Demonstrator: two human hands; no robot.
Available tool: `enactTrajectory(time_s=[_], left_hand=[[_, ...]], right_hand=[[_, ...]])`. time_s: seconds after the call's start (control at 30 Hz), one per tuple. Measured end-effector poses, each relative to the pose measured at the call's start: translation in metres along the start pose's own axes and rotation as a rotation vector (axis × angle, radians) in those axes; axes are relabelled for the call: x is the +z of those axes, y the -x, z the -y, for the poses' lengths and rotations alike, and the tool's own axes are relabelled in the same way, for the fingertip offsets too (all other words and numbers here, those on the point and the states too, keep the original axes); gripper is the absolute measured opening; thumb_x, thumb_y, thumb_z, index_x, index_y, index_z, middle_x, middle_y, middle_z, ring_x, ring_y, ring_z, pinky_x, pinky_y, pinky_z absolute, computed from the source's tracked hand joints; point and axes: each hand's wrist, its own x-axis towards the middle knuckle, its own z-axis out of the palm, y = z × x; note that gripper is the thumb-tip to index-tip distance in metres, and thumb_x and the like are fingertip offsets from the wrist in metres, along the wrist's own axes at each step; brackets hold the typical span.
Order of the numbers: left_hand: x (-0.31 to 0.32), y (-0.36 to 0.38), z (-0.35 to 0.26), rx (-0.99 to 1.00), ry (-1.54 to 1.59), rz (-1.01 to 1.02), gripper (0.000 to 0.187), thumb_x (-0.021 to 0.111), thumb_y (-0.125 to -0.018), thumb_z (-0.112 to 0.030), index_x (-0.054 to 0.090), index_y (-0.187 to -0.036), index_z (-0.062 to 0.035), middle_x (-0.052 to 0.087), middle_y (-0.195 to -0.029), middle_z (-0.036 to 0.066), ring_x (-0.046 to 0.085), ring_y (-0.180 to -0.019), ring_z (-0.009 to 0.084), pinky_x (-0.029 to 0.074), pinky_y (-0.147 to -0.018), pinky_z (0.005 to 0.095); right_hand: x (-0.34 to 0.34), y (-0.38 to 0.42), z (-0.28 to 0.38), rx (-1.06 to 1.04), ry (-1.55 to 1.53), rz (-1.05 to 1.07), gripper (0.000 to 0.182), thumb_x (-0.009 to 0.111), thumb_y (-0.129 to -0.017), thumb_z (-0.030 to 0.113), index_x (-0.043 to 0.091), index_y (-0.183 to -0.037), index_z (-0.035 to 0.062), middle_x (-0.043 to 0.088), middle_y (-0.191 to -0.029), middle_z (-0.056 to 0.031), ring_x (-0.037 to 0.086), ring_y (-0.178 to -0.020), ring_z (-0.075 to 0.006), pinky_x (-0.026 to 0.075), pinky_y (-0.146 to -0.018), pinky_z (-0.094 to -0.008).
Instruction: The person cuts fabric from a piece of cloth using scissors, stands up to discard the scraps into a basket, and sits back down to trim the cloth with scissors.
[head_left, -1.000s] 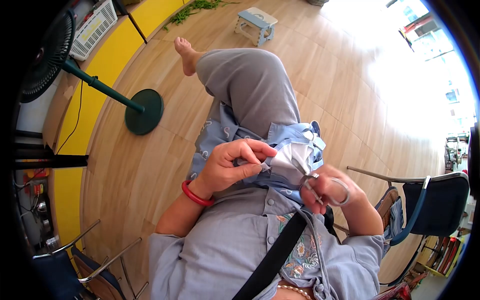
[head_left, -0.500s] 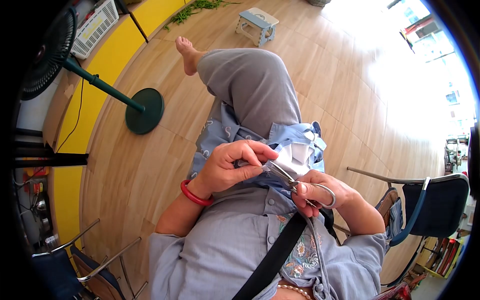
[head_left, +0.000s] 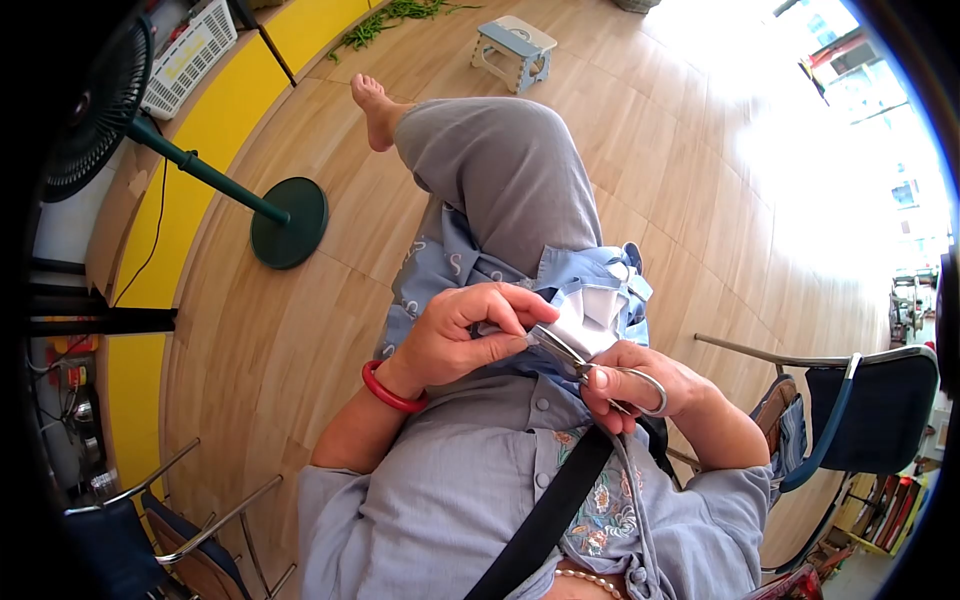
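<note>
My right hand (head_left: 635,385) is closed round the handles of silver scissors (head_left: 562,350) above my lap. The blades point up and left, their tips at the fingertips of my left hand (head_left: 465,328). Thumb and fingers of that left hand pinch a small edge of pale fabric, and a red bangle (head_left: 392,388) circles its wrist. Blue and white cloth (head_left: 590,300) lies bunched over my lap, just beyond the scissors. More blue patterned cloth (head_left: 425,270) spreads beneath the left hand, along the grey trousers.
A green fan base (head_left: 289,222) stands on the wooden floor at the left. A small folding stool (head_left: 514,52) is ahead. Dark chairs stand at the right (head_left: 870,410) and lower left (head_left: 110,550). Yellow cabinets (head_left: 190,170) line the left side.
The scissors have shifted very slightly and their blades look closer together. The left fingertips have moved a touch to the right. The cloth and legs stay in place.
</note>
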Motion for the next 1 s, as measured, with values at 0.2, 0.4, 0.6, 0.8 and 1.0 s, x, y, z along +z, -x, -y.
enactTrajectory(time_s=[0.2, 0.4, 0.6, 0.8, 1.0], left_hand=[[0.001, 0.001, 0.002, -0.025, 0.022, 0.001, 0.007, 0.063, -0.081, 0.001, 0.058, -0.082, -0.0029, 0.061, -0.108, 0.014, 0.059, -0.097, 0.0163, 0.047, -0.083, 0.0265], [0.001, 0.002, 0.005, -0.038, 0.043, -0.022, 0.007, 0.062, -0.081, 0.001, 0.056, -0.082, -0.0032, 0.062, -0.108, 0.014, 0.058, -0.098, 0.0163, 0.046, -0.083, 0.027], [0.002, 0.001, 0.005, -0.055, 0.017, -0.004, 0.007, 0.062, -0.082, 0.0, 0.056, -0.081, -0.0029, 0.061, -0.108, 0.017, 0.058, -0.099, 0.0186, 0.046, -0.086, 0.0291], [0.001, 0.0, 0.007, -0.073, 0.065, -0.003, 0.007, 0.062, -0.082, -0.002, 0.055, -0.081, -0.0021, 0.059, -0.11, 0.02, 0.058, -0.103, 0.0219, 0.046, -0.09, 0.0317], [0.003, 0.0, 0.003, -0.061, 0.074, 0.019, 0.006, 0.062, -0.082, 0.0, 0.057, -0.082, -0.0017, 0.059, -0.112, 0.016, 0.057, -0.1, 0.0163, 0.046, -0.087, 0.0279]], right_hand=[[0.005, -0.004, -0.003, -0.031, 0.007, -0.05, 0.055, 0.053, -0.085, 0.055, 0.055, -0.067, 0.0033, 0.057, -0.057, -0.0028, 0.055, -0.049, -0.008, 0.043, -0.045, -0.02], [0.01, -0.011, -0.008, -0.084, 0.052, -0.113, 0.048, 0.06, -0.084, 0.047, 0.059, -0.069, 0.0015, 0.056, -0.056, -0.0011, 0.054, -0.049, -0.007, 0.042, -0.043, -0.0205], [0.012, -0.012, -0.004, -0.075, 0.124, -0.155, 0.044, 0.066, -0.08, 0.044, 0.061, -0.073, 0.0005, 0.056, -0.056, -0.0014, 0.054, -0.049, -0.0073, 0.043, -0.044, -0.0208], [0.006, 0.003, -0.002, -0.345, 0.122, -0.323, 0.03, 0.074, -0.076, 0.026, 0.057, -0.071, 0.002, 0.059, -0.064, -0.003, 0.056, -0.059, -0.007, 0.045, -0.052, -0.0215], [-0.012, -0.006, 0.028, -0.5, 0.495, -0.649, 0.029, 0.08, -0.066, 0.012, 0.053, -0.074, 0.0033, 0.064, -0.08, -0.003, 0.048, -0.062, -0.0052, 0.041, -0.057, -0.0207]])
